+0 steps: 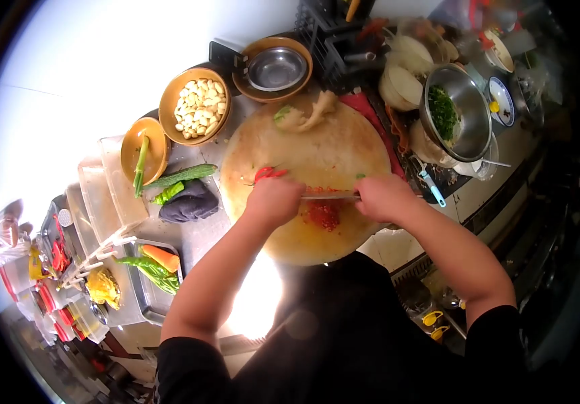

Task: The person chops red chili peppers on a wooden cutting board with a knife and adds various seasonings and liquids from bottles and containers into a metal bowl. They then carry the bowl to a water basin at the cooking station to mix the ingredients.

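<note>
On a round wooden chopping board (256, 141), a knife (330, 196) seen almost edge-on spans between my two hands. My right hand (379, 197) is wrapped round its handle end. My left hand (275, 200) is closed at the other end of the blade, its fingertips hidden from above. Chopped red chili (324, 215) lies under and in front of the blade, with small bits beyond it. Several whole red chilies (268, 173) rest just past my left hand. A pale cloth-like lump (310, 116) sits at the board's far edge.
Left of the board are a bowl of peeled garlic (202, 108), a cucumber (183, 175), a dark cloth (190, 200) and a tray (145, 303) with green peppers and a carrot. At right are a steel bowl (475, 128) of chopped greens and a blue-handled peeler (433, 188).
</note>
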`<control>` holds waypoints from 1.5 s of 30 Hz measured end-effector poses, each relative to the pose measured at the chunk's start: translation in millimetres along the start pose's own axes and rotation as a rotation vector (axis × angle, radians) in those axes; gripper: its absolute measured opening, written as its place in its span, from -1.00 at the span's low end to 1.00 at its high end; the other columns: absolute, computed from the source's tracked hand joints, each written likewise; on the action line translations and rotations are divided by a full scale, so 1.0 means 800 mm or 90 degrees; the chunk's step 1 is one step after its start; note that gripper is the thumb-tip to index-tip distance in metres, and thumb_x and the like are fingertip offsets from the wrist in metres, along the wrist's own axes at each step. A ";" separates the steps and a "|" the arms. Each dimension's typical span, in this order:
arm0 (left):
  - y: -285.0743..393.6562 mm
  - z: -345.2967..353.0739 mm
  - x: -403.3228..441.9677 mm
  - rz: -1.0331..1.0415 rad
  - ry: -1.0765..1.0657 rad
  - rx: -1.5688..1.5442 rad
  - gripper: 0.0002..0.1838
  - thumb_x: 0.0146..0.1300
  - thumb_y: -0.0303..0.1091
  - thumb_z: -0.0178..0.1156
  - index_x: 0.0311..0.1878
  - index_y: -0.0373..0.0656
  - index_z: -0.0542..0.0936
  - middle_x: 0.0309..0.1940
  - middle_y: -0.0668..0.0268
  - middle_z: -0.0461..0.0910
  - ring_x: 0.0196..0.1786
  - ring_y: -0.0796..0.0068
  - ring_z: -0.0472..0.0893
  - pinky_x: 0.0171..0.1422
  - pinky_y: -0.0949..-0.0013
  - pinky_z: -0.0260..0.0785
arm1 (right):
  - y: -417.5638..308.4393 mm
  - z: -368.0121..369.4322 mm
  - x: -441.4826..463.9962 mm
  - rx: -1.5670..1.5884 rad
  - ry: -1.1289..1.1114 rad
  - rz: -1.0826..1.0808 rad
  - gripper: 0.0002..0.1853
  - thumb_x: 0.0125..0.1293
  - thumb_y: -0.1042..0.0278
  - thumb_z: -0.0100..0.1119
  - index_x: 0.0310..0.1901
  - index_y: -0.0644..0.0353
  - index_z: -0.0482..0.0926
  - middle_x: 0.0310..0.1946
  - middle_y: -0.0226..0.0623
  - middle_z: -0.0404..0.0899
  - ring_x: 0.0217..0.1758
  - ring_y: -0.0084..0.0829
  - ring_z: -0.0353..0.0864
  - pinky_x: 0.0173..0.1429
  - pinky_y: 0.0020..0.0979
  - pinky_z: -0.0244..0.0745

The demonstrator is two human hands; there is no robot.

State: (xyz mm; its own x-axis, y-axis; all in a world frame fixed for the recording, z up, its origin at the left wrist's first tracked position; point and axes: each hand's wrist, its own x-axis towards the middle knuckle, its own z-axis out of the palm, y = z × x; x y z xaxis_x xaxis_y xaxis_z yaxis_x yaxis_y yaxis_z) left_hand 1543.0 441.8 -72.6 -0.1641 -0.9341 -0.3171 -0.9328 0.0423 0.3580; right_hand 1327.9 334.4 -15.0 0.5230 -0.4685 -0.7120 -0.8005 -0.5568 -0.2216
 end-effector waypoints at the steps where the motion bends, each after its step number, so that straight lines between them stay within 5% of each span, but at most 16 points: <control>1: -0.001 0.000 -0.003 0.007 0.047 -0.014 -0.96 0.10 -0.34 0.19 -0.37 -0.05 0.58 -0.43 0.28 0.58 -0.29 0.21 0.62 -0.21 0.17 0.46 | -0.004 -0.011 0.000 -0.009 0.017 0.002 -0.73 0.23 0.15 0.14 -0.13 0.10 0.65 -0.19 -0.14 0.67 -0.08 -0.09 0.64 0.00 -0.12 0.55; 11: 0.023 -0.014 0.008 -0.037 -0.046 0.037 -0.84 0.15 -0.39 0.11 -0.24 -0.02 0.64 -0.33 0.22 0.63 -0.19 0.19 0.65 -0.11 0.18 0.51 | 0.010 0.025 -0.002 0.032 0.004 0.005 -0.74 0.18 0.22 0.12 -0.19 0.17 0.64 -0.28 -0.06 0.66 -0.15 -0.04 0.65 -0.05 -0.08 0.55; 14: 0.018 -0.018 -0.002 0.047 -0.086 0.028 -0.83 0.15 -0.38 0.12 -0.22 0.00 0.64 -0.30 0.28 0.64 -0.17 0.23 0.65 -0.12 0.18 0.51 | 0.006 0.043 -0.028 0.058 0.011 -0.017 -0.74 0.19 0.21 0.11 -0.21 0.19 0.63 -0.30 -0.06 0.66 -0.17 -0.04 0.65 -0.05 -0.08 0.54; 27: -0.002 -0.016 0.005 0.146 -0.008 0.055 -0.89 0.10 -0.37 0.08 -0.38 -0.01 0.61 -0.42 0.29 0.60 -0.30 0.21 0.64 -0.22 0.17 0.48 | -0.016 0.035 -0.042 0.126 0.005 0.053 -0.68 0.19 0.19 0.14 -0.06 0.12 0.63 -0.23 -0.07 0.66 -0.11 -0.03 0.64 0.01 -0.12 0.52; 32: 0.011 -0.007 0.019 0.026 -0.031 0.110 -0.92 0.07 -0.36 0.14 -0.38 0.00 0.60 -0.43 0.31 0.59 -0.31 0.22 0.63 -0.22 0.17 0.47 | 0.013 0.026 -0.002 0.055 -0.006 0.001 -0.66 0.19 0.19 0.15 -0.05 0.14 0.63 -0.22 -0.05 0.66 -0.11 -0.04 0.64 0.00 -0.12 0.53; 35: 0.000 -0.012 0.009 0.116 -0.046 0.056 -0.92 0.08 -0.34 0.16 -0.36 0.02 0.62 -0.42 0.34 0.60 -0.27 0.23 0.64 -0.22 0.18 0.46 | -0.008 0.047 -0.029 0.096 0.013 0.035 -0.71 0.21 0.19 0.11 -0.17 0.20 0.63 -0.23 -0.03 0.65 -0.12 -0.01 0.64 -0.01 -0.09 0.53; 45: 0.001 -0.024 0.015 0.181 -0.140 0.168 -0.87 0.10 -0.32 0.14 -0.31 0.05 0.65 -0.35 0.34 0.62 -0.23 0.25 0.65 -0.17 0.17 0.50 | -0.036 0.101 -0.052 0.239 0.022 0.043 -0.64 0.23 0.29 0.07 0.01 0.30 0.55 -0.23 0.07 0.63 -0.15 0.05 0.62 0.00 -0.12 0.52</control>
State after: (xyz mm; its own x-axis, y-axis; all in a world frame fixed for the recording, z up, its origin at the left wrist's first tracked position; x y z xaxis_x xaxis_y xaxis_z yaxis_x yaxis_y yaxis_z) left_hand 1546.7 423.5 -59.2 -0.4643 -0.7758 -0.4273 -0.8857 0.4027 0.2311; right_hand 1305.9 425.5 -32.8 0.4698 -0.5226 -0.7115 -0.8816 -0.2363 -0.4086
